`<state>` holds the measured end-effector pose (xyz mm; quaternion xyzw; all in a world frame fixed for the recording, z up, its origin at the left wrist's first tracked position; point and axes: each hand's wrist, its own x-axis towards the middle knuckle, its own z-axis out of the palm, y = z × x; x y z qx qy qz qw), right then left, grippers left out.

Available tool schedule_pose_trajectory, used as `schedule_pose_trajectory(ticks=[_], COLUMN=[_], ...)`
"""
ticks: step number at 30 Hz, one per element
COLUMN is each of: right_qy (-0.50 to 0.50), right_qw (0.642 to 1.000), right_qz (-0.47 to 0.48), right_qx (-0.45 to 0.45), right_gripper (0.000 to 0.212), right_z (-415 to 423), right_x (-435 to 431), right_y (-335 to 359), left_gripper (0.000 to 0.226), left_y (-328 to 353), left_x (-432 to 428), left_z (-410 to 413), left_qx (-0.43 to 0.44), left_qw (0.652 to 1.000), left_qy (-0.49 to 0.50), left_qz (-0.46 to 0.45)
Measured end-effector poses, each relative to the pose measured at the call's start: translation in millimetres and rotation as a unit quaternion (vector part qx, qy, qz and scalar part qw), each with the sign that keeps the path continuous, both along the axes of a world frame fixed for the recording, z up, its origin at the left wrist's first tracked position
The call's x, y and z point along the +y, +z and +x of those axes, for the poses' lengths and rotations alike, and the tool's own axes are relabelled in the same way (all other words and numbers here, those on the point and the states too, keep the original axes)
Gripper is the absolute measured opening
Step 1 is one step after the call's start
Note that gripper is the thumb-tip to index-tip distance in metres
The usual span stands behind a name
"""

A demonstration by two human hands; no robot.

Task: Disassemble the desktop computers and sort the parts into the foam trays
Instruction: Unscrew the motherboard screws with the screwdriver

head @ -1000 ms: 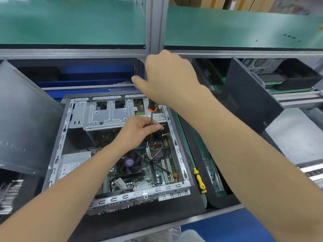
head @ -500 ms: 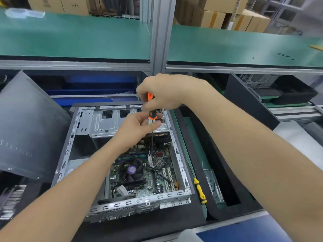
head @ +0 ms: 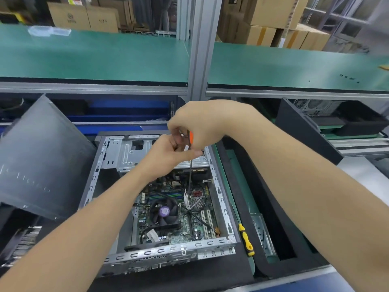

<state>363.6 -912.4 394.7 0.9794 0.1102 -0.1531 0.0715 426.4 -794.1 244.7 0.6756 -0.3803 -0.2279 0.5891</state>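
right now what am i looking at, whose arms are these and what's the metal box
This is one picture from a camera worn on a person's head, looking down at their own arms. The metal box is an open desktop computer case lying on its side, with its circuit board and cooling fan showing. The right hand grips the orange-handled screwdriver, and the left hand holds its shaft, which points down into the case. A yellow screwdriver lies right of the case, and a grey side panel leans at the left.
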Motion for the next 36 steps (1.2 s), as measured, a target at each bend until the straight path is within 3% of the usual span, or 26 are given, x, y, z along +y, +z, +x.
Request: schedule_pose_trajectory(ticks=[2,5,8,12,14,16,19,20,22,28,31,33,36], right_qy=[-0.028,-0.105,-0.179,-0.217,-0.196,-0.16,-0.104,-0.089,-0.066,-0.04,-0.026,-0.034,-0.091], right_qw=[0.998,0.986,0.977,0.967,0.974,0.984,0.994,0.996,0.997,0.997,0.999,0.998,0.99], right_qz=[0.041,0.019,0.011,0.08,0.081,0.061,0.004,-0.008,-0.013,-0.023,-0.005,0.047,0.072], right_qx=[-0.036,-0.125,-0.115,-0.102,-0.079,-0.049,-0.029,-0.03,-0.035,-0.058,-0.044,-0.036,-0.082], right_gripper=[0.025,0.058,0.067,0.053,0.04,0.028,0.006,0.008,0.022,0.035,0.019,0.01,0.037], right_z=[-1.0,-3.9,-5.6,-1.9,-2.1,-3.8,-7.2,-8.2,-9.3,-11.3,-13.8,-16.3,-17.9], right_x=[-1.0,1.3,6.7,4.5,2.8,1.1,-1.8,-2.5,-3.0,-10.0,-13.3,-15.3,-17.5], right_y=[6.5,6.9,-4.4,-12.5,-11.5,-6.9,3.6,4.9,2.0,-11.0,-8.1,-5.2,-7.1], left_gripper=[0.024,0.033,0.045,0.054,0.044,0.018,0.013,0.006,0.023,0.01,0.016,0.035,0.039], left_y=[-2.4,-11.6,-12.0,-12.9,-15.0,-13.8,-14.1,-11.6,-9.4,1.1,1.1,-3.0,-6.8], left_x=[-5.5,-15.6,-22.9,-28.1,-28.1,-25.1,-20.3,-18.3,-15.0,-6.1,-8.6,-10.4,-14.1], left_z=[-6.0,-7.9,-9.7,-12.3,-13.7,-15.1,-13.4,-12.5,-6.2,5.3,3.3,2.9,-1.8], left_qx=[0.004,0.011,0.011,-0.01,-0.017,-0.044,-0.035,-0.009,0.02,0.023,0.02,0.011,-0.012], left_qw=[0.998,0.993,0.991,0.986,0.989,0.993,0.996,0.998,0.998,0.999,0.999,1.0,0.999], left_qy=[0.051,0.109,0.132,0.167,0.141,0.102,0.055,0.05,0.039,-0.04,-0.026,-0.005,0.016], left_qz=[-0.03,-0.047,-0.037,-0.003,-0.027,-0.047,-0.054,-0.045,-0.035,-0.006,-0.009,-0.017,-0.025])
